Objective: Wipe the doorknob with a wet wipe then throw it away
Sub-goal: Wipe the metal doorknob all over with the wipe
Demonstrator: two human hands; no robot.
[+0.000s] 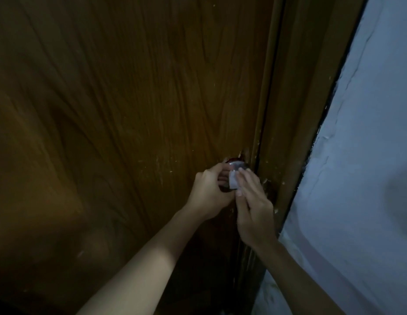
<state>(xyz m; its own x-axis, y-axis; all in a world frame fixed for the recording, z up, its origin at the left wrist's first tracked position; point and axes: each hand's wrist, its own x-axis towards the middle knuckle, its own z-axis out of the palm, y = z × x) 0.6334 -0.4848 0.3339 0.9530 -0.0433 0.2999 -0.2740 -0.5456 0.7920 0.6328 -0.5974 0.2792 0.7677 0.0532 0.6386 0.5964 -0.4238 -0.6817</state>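
- Location: the doorknob (236, 165), a round metal fitting, sits at the right-hand edge of a brown wooden door (130, 98), just beside the door frame (295, 110). Only its upper part shows; the rest is hidden behind the hands.
- Wet wipe (233, 181): a small pale folded piece, pressed against the front of the knob, between the two hands.
- Right hand (254, 208): fingers (248, 178) extended and laid nearly flat over the wipe, pinning it to the knob. They are not curled into a fist.
- Left hand (209, 189): fingers curled in towards the knob's left side, apparently steadying it. Whether they also grip an edge of the wipe cannot be told.
- Step in hand, as judged: wiping the knob; disposal not yet done.
- Recommended practice: keep the wipe spread under the flat fingers so it does not bunch up. Work it round the full circumference, including the underside and the neck next to the door. Hold the knob firm with the other hand so that it does not turn under the pressure. Refold to a clean face if soiled.
- Condition note: the door edge and frame near the knob show pale chips and flecks. The light is dim.
- Adjacent: a pale wall (368, 155) lies right of the frame.
- Brands, labels, writing: none legible on the wipe, knob or door.
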